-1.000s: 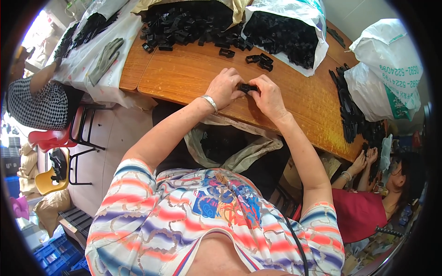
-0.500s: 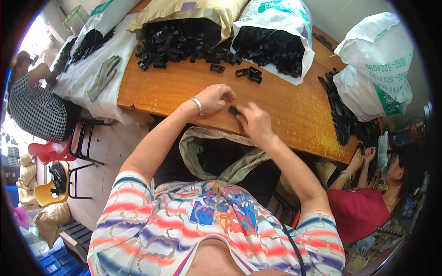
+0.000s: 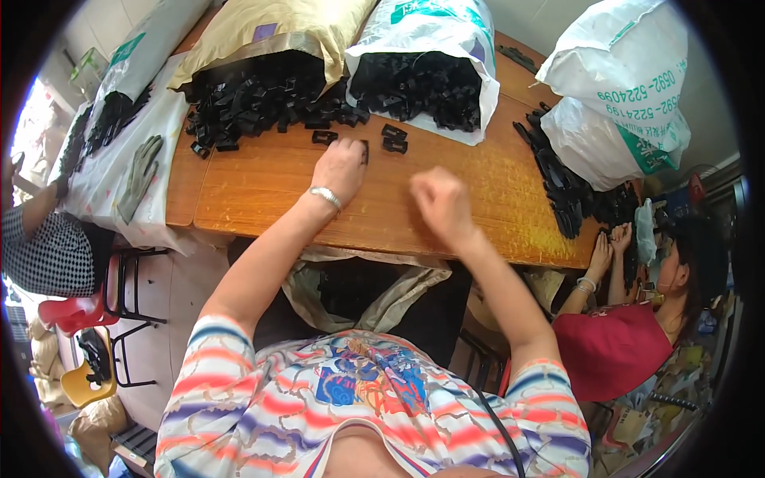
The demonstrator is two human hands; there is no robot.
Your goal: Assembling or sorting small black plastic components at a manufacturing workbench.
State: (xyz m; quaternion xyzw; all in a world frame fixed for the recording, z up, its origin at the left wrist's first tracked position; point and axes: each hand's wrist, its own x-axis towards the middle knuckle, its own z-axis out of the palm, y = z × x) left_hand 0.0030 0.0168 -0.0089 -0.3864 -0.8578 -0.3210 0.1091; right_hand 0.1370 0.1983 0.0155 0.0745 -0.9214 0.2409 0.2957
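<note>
My left hand (image 3: 339, 174) rests low over the wooden table with its fingers closed on a small black plastic clip-like part (image 3: 365, 152). A loose black part (image 3: 324, 137) lies just beyond its fingers, and two more black parts (image 3: 394, 139) sit close together to its right. My right hand (image 3: 443, 199) is held above the table, to the right of the left one. Its fingers are curled in and slightly blurred; whatever may be inside them is hidden. An open cloth sack (image 3: 382, 307) hangs at the table edge below my hands, dark inside.
A tan sack (image 3: 279, 24) and a white sack (image 3: 488, 88) spill black parts onto the table (image 3: 494, 215). Long black pieces (image 3: 558, 199) and white bags (image 3: 613, 95) lie right. A grey glove (image 3: 139, 179) lies left. Co-workers sit on both sides.
The view has shifted right. My left hand has moved forward and closed on one of the loose parts. My right hand, earlier by a small black part near the edge, is now curled farther right.
</note>
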